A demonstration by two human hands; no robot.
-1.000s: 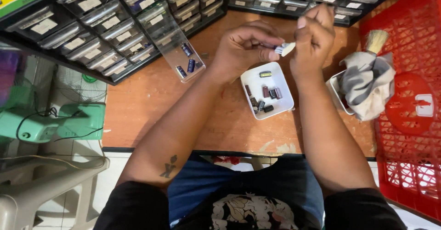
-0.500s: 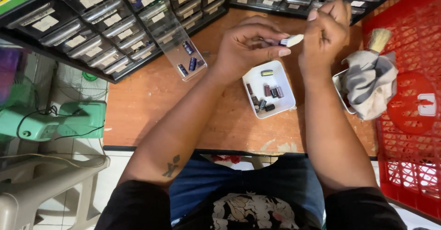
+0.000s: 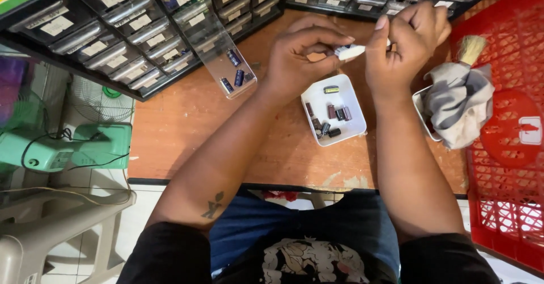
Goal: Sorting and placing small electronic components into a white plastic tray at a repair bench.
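Both hands are raised above the small white tray [image 3: 358, 126]: the left hand [image 3: 300, 54] and the right hand [image 3: 405, 40] pinch a small white cylindrical part [image 3: 351, 51] between their fingertips. The part appears smooth and could slip, dropping among the dark, glossy cylindrical components [image 3: 331, 114] in the shallow square tray or rolling across the worn wooden bench [image 3: 187, 131].

Only one view on my feed: head camera, looking steeply down over own lap at wooden bench [image 3: 187, 131]. Close range, both forearms fill centre. Drawer cabinets [image 3: 141, 29] along top edge, red crate [image 3: 510, 165] cut off at right.
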